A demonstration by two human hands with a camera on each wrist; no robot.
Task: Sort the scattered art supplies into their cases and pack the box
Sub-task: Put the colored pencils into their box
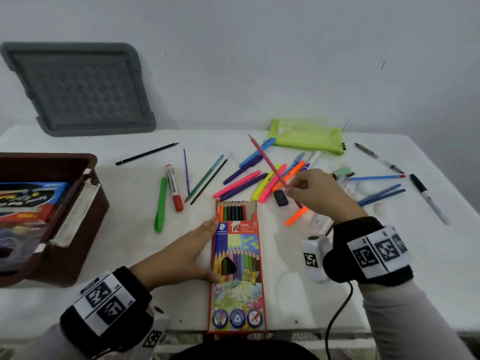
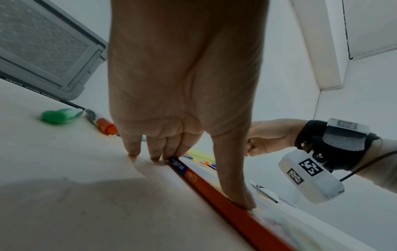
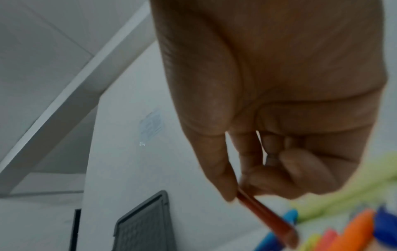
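Above the counter (image 1: 311, 294), right hand (image 1: 315, 193) pinching a red pencil (image 1: 267, 162), left hand (image 1: 187, 252) lying flat beside the pencil case (image 1: 237, 271). Needing turning, then sliding gently into the open gap.

Your white table (image 1: 130, 255) is carrying the coloured-pencil box (image 1: 237, 268), scattered pens and markers (image 1: 244, 183), a lime pouch (image 1: 306, 136), a brown bin (image 1: 78, 216) and a grey lid (image 1: 78, 89) leaning against the wall.
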